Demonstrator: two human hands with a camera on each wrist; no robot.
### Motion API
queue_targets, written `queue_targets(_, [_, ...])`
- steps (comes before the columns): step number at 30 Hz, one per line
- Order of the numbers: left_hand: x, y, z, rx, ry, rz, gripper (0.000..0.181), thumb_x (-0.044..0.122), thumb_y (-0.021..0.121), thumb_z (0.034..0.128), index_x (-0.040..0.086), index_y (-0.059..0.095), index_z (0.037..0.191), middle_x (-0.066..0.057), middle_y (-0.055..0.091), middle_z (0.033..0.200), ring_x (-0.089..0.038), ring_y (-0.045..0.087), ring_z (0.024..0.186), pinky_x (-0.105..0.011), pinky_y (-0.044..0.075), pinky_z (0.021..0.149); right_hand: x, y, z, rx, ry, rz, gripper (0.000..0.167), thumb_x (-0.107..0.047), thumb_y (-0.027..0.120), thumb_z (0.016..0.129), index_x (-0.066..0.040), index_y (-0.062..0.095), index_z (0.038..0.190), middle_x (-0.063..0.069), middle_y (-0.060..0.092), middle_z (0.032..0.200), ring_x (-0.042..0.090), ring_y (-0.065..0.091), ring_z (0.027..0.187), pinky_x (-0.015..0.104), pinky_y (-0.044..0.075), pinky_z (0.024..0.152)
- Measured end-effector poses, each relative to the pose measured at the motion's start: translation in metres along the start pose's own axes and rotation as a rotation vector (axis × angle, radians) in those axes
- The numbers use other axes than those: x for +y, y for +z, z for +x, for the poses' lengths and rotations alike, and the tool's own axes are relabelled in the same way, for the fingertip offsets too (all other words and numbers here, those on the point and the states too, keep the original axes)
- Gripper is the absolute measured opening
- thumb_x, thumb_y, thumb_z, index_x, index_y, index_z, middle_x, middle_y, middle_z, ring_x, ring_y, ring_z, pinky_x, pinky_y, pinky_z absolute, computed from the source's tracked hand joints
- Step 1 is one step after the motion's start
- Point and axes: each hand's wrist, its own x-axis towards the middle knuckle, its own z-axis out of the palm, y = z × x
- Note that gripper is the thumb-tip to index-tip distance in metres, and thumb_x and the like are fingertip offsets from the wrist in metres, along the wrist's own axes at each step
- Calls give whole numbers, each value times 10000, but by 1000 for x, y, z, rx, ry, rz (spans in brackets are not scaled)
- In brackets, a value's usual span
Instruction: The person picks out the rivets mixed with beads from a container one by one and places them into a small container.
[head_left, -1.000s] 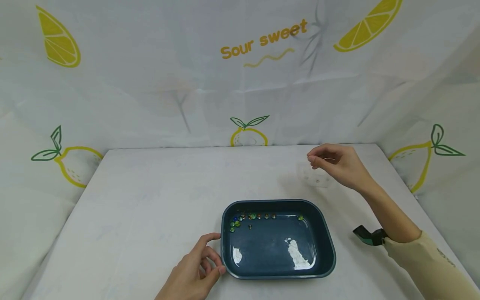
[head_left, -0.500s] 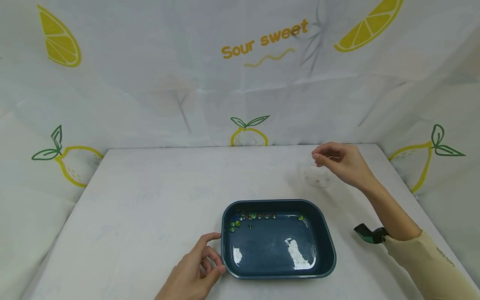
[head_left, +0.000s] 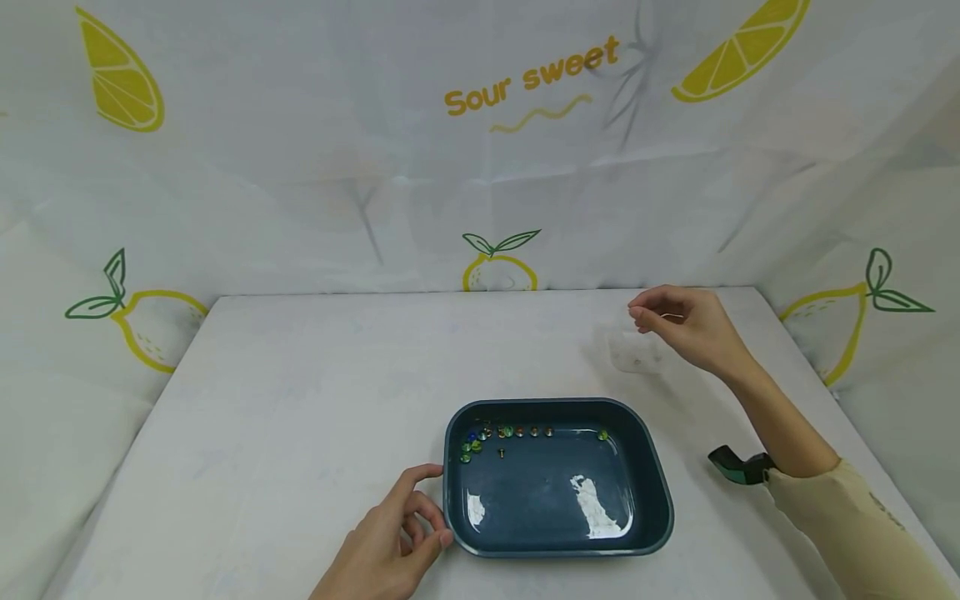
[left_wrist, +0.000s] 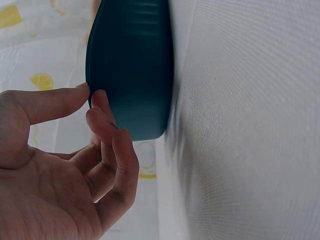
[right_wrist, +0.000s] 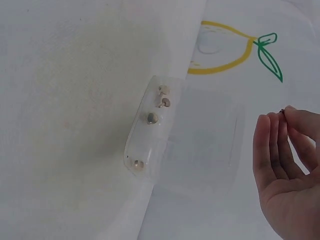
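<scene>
My right hand (head_left: 693, 329) is raised over a clear plastic box (head_left: 633, 354) at the back right of the table. Between thumb and fingertips it pinches a tiny dark screw-like piece (right_wrist: 282, 111), mostly hidden by the fingers. Inside the box, seen in the right wrist view, lie several small mushroom-shaped metal screws (right_wrist: 152, 118). My left hand (head_left: 393, 533) touches the left side of a dark blue tray (head_left: 558, 552), its thumb and index finger against the rim and the other fingers loosely bent. Several glass marbles (head_left: 507, 432) and one small screw (head_left: 502, 453) lie in the tray.
A white table (head_left: 300, 400) carries everything. White cloth with lemon prints (head_left: 360, 217) hangs behind and at both sides. A dark strap (head_left: 738, 467) sticks out at the right sleeve (head_left: 847, 525).
My right hand has drifted slightly to the right above the clear box, still pinching the tiny piece. The left hand and the tray keep their place.
</scene>
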Motion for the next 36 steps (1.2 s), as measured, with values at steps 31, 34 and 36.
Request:
queue_targets(31, [0,0,0,2,-3,3,678,260,809,981,137,468,1554,69,697,970,-11,561,658,-225,474,585,18,9,-2,13,9,-144,84,-71,760,1006,-17,780,1066,166,806,955,82,720,775,66,525,691])
queue_targets(34, [0,0,0,3,-4,4,677,260,811,980,139,471,1553,69,697,970,-12,562,660,-225,475,587,20,11,-2,16,-13,-148,75,-56,765,997,-14,781,1056,162,808,949,-7,687,777,55,523,702])
queue_targets(36, [0,0,0,2,-5,6,675,258,810,979,142,471,1552,70,697,973,-11,563,661,-225,475,589,21,11,-2,17,-26,-152,72,-51,765,994,-14,781,1054,158,809,944,-52,664,778,48,519,707])
